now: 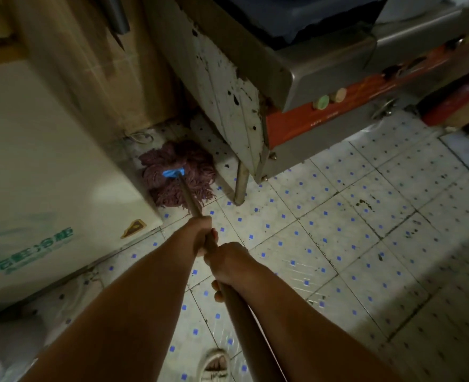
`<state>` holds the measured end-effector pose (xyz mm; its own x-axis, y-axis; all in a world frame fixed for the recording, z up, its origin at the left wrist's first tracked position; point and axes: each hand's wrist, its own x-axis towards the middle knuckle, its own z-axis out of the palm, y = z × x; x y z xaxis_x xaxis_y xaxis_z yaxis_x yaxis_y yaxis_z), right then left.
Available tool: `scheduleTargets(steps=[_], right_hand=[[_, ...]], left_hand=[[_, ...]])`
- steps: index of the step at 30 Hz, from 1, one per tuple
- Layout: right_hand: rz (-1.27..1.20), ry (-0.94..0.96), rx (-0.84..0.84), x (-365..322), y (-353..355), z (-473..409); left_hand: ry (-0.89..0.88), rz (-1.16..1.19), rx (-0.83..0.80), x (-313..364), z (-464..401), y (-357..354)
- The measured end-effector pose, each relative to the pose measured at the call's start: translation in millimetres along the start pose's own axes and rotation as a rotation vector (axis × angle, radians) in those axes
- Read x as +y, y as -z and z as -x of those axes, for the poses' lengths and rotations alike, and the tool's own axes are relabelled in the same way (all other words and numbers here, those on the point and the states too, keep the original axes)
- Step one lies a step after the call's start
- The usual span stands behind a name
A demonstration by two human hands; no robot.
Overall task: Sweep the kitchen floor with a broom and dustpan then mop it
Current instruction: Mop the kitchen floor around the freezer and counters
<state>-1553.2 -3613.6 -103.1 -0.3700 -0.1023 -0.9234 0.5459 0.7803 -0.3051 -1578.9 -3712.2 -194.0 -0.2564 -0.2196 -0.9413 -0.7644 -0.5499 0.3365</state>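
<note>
- While both hands wrap tight round the long brown wooden mop handle (190,201), the left hand (201,235) sits further down than the right hand (227,264).
- Far past the fingers, the soft purple string mop head (178,175) lies on the white blue-dotted tile floor (324,230), between the white freezer (34,161) and a metal table leg (241,186).
- Wet strings look heavy and floppy, so holding the stiff stick is best.

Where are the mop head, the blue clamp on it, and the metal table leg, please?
mop head (172,193), head view, purple strings left of the handle.
blue clamp (173,172), head view, its middle.
metal table leg (240,186), head view, lower shaft.

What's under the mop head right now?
The purple mop head lies spread on the blue-dotted floor tiles, in the gap between the white chest freezer and the metal leg. Its strands hide the tile directly beneath.
</note>
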Motion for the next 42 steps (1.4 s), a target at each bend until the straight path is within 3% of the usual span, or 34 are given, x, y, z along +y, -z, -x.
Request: scheduleTargets(steps=[7, 15, 18, 24, 34, 42], right_hand=[[-0.093, 0.016, -0.008, 123, 0, 62], [0.044, 0.118, 0.048, 267, 2, 150], [-0.087, -0.020, 0.055, 319, 4, 176], [-0.104, -0.055, 0.052, 395, 8, 208], [0.057, 0.088, -0.047, 372, -17, 216], [0.247, 0.114, -0.161, 332, -89, 218]], left_hand=[[0.056, -0.027, -0.023, -112, 62, -34], [0.072, -0.098, -0.036, -258, 136, -70], [0.081, -0.091, -0.056, -308, 155, -88], [0.109, -0.066, -0.083, -385, 195, -116], [0.028, 0.186, -0.059, -376, 227, -68], [0.050, 0.254, -0.003, -371, 229, 26]])
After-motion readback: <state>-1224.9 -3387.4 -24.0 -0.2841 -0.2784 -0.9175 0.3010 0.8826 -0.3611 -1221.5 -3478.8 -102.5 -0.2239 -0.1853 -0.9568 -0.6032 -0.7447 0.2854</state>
